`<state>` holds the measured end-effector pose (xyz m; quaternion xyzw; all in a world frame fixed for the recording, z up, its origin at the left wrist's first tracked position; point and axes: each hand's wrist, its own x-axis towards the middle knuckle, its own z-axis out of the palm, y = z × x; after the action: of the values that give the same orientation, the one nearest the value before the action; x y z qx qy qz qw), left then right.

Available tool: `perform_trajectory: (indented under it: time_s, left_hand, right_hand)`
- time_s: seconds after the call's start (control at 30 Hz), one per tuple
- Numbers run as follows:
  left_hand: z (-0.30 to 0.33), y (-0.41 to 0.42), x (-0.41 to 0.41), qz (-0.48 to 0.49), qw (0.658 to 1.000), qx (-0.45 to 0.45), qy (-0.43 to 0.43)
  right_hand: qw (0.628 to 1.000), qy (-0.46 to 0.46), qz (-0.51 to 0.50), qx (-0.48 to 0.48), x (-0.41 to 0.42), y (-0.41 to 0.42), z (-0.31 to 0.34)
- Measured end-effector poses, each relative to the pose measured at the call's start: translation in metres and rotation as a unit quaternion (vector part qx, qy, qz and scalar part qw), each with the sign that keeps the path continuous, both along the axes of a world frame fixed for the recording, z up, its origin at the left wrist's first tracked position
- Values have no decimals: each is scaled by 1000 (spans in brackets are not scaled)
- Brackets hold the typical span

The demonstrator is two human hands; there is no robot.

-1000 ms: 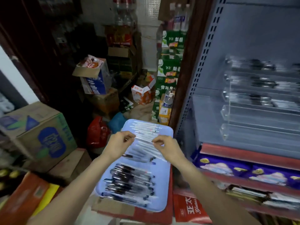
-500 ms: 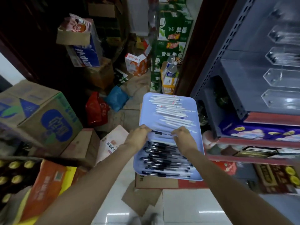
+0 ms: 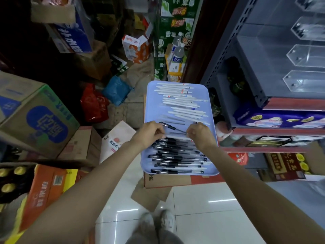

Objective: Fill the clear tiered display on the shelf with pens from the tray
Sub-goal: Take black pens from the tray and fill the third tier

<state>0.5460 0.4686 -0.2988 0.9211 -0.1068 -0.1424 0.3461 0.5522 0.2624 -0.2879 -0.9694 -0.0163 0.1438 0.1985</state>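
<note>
Both hands over a blue tray (image 3: 212,106), left hand (image 3: 149,132) and right hand (image 3: 198,133) each pinching an end of one black pen (image 3: 171,128), white pens (image 3: 181,101) beyond, black pens (image 3: 175,155) nearer, clear display (image 3: 306,55) on the shelf (image 3: 290,103) to the right — cartons (image 3: 35,118) crowding the left, tray on a box (image 3: 163,181).

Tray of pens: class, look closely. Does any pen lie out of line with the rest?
Yes. One black-capped pen sits askew between the left hand and right hand, slanting across the blue tray. The white pens and the black pens lie roughly crosswise in rows.
</note>
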Motion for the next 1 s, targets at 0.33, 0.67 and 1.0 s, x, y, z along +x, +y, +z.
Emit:
perform_trajectory:
  time_s: [0.33,0.67,1.0]
  left_hand:
    - [5,6,-10,-10,999,-15,46]
    - [12,-2,-17,124,970,-207,12]
    - [87,-63,-1,304,796,-511,118]
  right_hand:
    - [999,12,22,25,-17,-10,8]
    - [994,-39,10,104,-28,-18,20]
    - [870,-86,-201,442,-27,-44,78]
